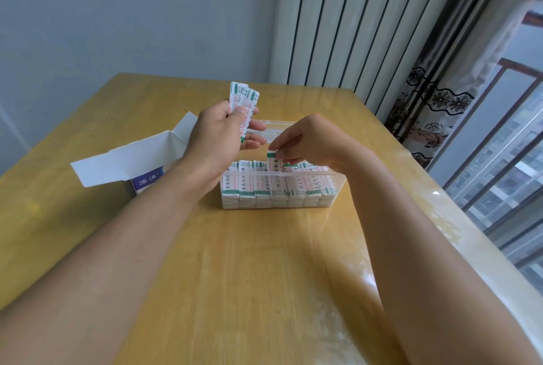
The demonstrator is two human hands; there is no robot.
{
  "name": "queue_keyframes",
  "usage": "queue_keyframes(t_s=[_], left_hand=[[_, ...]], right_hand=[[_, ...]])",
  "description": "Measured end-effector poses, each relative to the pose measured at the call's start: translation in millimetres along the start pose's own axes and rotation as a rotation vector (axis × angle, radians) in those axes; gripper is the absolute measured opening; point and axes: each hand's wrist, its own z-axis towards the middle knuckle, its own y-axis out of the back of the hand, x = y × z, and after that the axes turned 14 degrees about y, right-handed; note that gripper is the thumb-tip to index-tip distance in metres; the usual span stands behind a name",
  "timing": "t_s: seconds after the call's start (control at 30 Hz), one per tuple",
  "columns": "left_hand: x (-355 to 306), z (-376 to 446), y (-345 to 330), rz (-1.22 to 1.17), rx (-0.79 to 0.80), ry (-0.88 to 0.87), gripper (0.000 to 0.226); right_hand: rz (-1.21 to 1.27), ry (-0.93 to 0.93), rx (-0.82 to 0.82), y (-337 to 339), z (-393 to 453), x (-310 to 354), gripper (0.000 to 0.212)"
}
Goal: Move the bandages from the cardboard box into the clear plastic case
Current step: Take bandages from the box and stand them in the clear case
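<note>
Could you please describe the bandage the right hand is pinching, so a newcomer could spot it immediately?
On the wooden table stands the clear plastic case, packed with upright bandages. The one bandage sticking up above the row, near its middle, is pinched by the right hand.

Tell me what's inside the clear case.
The case holds rows of bandages standing on end, side by side. The right hand pinches one sticking up above the rest. The rows behind and the case floor are covered.
</note>
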Motion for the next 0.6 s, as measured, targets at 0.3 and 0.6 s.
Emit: queue_keyframes(t_s=[0.3, 0.6], left_hand=[[-6, -11, -6, 0.193, -0.03, -0.078, 0.03], [-12, -19, -7, 0.018, 0.056, 0.059, 0.03]], right_hand=[[0.562, 0.151, -0.176, 28, -19, 31, 0.01], [0.541, 0.222, -0.267, 21, -22, 53, 0.013]])
